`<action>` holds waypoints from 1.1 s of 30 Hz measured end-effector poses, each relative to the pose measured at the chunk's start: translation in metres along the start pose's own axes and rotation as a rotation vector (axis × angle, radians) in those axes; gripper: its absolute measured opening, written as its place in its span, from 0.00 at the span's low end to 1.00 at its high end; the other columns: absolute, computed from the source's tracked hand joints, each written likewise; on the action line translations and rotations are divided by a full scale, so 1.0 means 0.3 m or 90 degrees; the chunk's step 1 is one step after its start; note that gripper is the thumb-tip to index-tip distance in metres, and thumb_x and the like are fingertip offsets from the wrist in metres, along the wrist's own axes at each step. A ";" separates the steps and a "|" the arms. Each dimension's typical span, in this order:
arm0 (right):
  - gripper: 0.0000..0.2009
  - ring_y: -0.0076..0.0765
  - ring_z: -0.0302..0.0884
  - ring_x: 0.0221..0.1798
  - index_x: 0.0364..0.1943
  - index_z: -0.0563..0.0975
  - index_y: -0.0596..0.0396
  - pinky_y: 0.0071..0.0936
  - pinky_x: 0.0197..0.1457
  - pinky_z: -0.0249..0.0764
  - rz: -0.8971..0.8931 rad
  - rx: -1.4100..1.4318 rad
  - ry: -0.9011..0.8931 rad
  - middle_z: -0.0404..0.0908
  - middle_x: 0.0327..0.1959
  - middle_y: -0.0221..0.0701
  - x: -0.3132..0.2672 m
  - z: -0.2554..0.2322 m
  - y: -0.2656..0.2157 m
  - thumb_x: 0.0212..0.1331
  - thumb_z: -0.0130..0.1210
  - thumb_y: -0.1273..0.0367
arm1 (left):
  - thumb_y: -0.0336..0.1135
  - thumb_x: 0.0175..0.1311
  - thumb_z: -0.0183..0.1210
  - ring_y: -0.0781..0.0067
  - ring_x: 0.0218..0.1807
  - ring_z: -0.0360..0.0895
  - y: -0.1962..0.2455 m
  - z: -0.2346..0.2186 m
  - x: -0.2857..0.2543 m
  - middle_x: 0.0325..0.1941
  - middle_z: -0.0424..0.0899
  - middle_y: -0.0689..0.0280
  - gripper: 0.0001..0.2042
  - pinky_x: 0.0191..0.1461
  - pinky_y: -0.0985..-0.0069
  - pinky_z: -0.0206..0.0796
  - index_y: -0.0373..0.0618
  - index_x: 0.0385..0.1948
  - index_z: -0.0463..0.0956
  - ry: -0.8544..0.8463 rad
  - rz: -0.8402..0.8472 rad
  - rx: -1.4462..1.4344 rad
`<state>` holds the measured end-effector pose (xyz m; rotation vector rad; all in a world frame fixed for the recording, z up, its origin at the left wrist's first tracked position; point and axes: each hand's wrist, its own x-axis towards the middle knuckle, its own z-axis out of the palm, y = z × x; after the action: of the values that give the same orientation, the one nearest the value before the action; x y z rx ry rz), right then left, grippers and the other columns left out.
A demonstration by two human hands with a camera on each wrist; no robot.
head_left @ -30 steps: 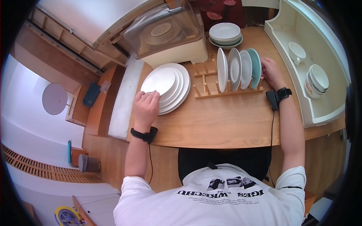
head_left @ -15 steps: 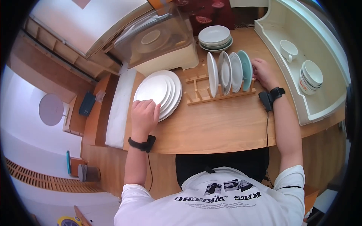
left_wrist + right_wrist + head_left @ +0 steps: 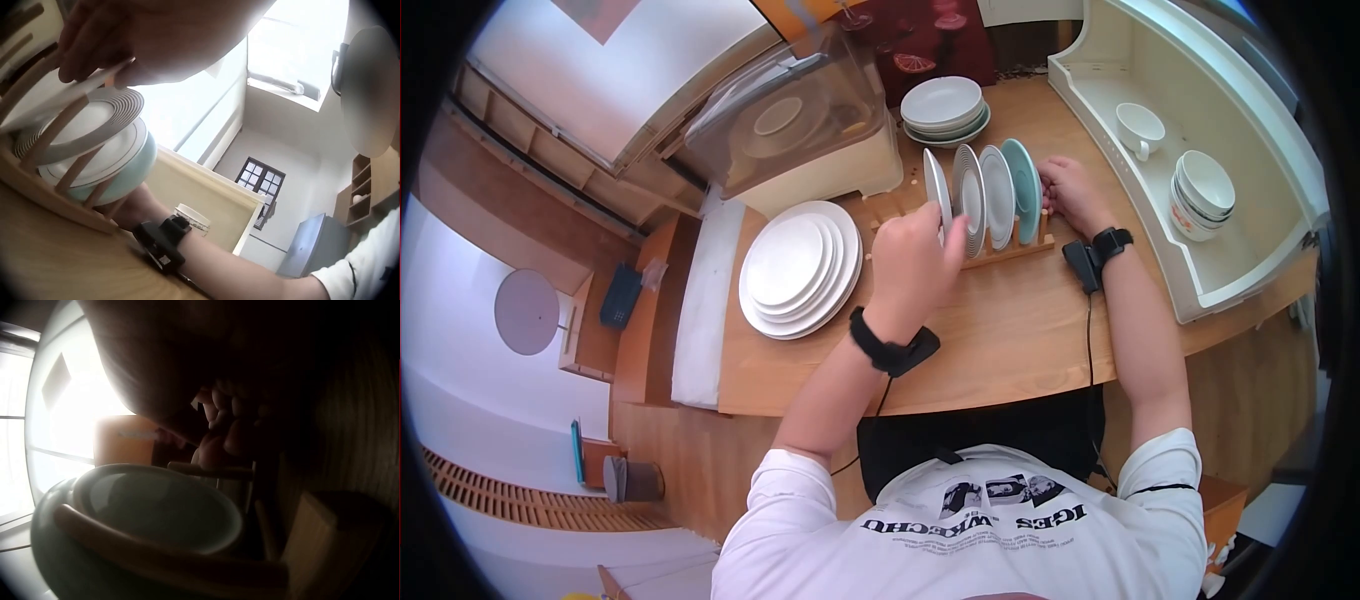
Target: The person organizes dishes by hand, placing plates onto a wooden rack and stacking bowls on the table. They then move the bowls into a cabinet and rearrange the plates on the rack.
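Note:
My left hand (image 3: 910, 265) is at the left end of a row of plates standing in a wooden plate rack (image 3: 1008, 256). It pinches the rim of the leftmost white plate (image 3: 936, 182), with thumb and fingers on opposite faces in the left wrist view. Beside that plate stand a ring-patterned plate (image 3: 967, 190), a grey-white plate (image 3: 999, 190) and a teal plate (image 3: 1025, 185). At the rack's right end, my right hand (image 3: 1080, 196) has its fingers curled round the rack's end, next to the teal plate; the right wrist view is dark there.
A stack of white plates (image 3: 785, 262) lies on the table to the left. Behind stand a lidded dish box (image 3: 795, 150) and stacked bowls (image 3: 943, 100). A cream shelf unit (image 3: 1135, 215) on the right holds a white cup (image 3: 1140, 127) and nested bowls (image 3: 1203, 190).
My left hand has left the white plate stack and moved right to the leftmost plate in the rack. The right hand stays at the rack's end. The head view has shifted.

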<state>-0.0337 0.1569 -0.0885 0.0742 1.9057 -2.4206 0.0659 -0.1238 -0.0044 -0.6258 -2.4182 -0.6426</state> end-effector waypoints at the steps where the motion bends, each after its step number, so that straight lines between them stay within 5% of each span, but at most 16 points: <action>1: 0.07 0.23 0.75 0.21 0.36 0.77 0.55 0.22 0.23 0.72 0.000 0.004 -0.006 0.78 0.24 0.27 0.004 -0.002 0.002 0.72 0.56 0.67 | 0.38 0.65 0.69 0.51 0.26 0.83 -0.003 0.023 0.008 0.25 0.86 0.54 0.11 0.32 0.61 0.73 0.38 0.37 0.88 0.006 -0.026 -0.002; 6: 0.08 0.23 0.75 0.21 0.35 0.77 0.54 0.22 0.23 0.72 -0.010 -0.021 -0.010 0.78 0.24 0.27 0.018 -0.009 0.009 0.72 0.55 0.67 | 0.36 0.66 0.69 0.64 0.22 0.82 -0.036 0.005 0.021 0.23 0.87 0.59 0.11 0.29 0.68 0.71 0.34 0.38 0.88 0.104 -0.149 -0.138; 11: 0.08 0.22 0.75 0.20 0.33 0.76 0.52 0.21 0.21 0.72 -0.019 -0.029 -0.005 0.78 0.24 0.26 0.022 -0.005 0.017 0.71 0.56 0.66 | 0.33 0.69 0.68 0.79 0.32 0.83 -0.107 -0.215 0.027 0.33 0.91 0.62 0.12 0.37 0.80 0.72 0.29 0.42 0.87 0.140 -0.330 -0.555; 14: 0.09 0.21 0.75 0.20 0.33 0.76 0.51 0.21 0.21 0.72 -0.020 -0.023 -0.002 0.78 0.24 0.26 0.031 -0.011 0.035 0.71 0.57 0.65 | 0.31 0.70 0.68 0.84 0.35 0.80 -0.134 -0.366 0.013 0.36 0.89 0.67 0.11 0.41 0.84 0.70 0.28 0.44 0.87 0.194 -0.315 -0.622; 20: 0.09 0.21 0.75 0.19 0.33 0.76 0.51 0.20 0.20 0.70 -0.032 0.007 -0.005 0.78 0.23 0.26 0.061 -0.025 0.063 0.72 0.56 0.65 | 0.30 0.71 0.66 0.82 0.28 0.78 -0.255 -0.502 -0.094 0.27 0.87 0.63 0.08 0.33 0.77 0.68 0.37 0.46 0.89 0.238 -0.125 -0.007; 22: 0.09 0.21 0.75 0.19 0.33 0.76 0.51 0.20 0.20 0.71 -0.032 -0.004 -0.013 0.78 0.23 0.26 0.060 -0.026 0.061 0.72 0.55 0.65 | 0.27 0.67 0.68 0.56 0.26 0.81 -0.346 -0.486 -0.141 0.28 0.86 0.54 0.05 0.31 0.68 0.72 0.41 0.42 0.87 0.223 0.066 0.210; 28: 0.09 0.22 0.76 0.20 0.34 0.76 0.52 0.21 0.20 0.71 -0.036 -0.015 -0.005 0.77 0.24 0.26 0.032 -0.008 0.036 0.73 0.54 0.66 | 0.23 0.62 0.70 0.55 0.33 0.86 -0.485 -0.462 -0.245 0.38 0.90 0.55 0.11 0.36 0.65 0.77 0.41 0.46 0.85 0.142 0.230 0.325; 33: 0.09 0.22 0.76 0.20 0.34 0.76 0.53 0.20 0.21 0.72 -0.037 -0.023 -0.001 0.77 0.23 0.26 0.025 -0.004 0.027 0.73 0.54 0.66 | 0.20 0.62 0.66 0.54 0.43 0.89 -0.506 -0.459 -0.300 0.41 0.90 0.56 0.08 0.43 0.64 0.81 0.37 0.42 0.82 0.067 0.206 0.310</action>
<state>-0.0406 0.1561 -0.0973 0.0167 1.9771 -2.4204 0.1016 -0.3447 -0.0046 -0.7252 -2.1867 0.0497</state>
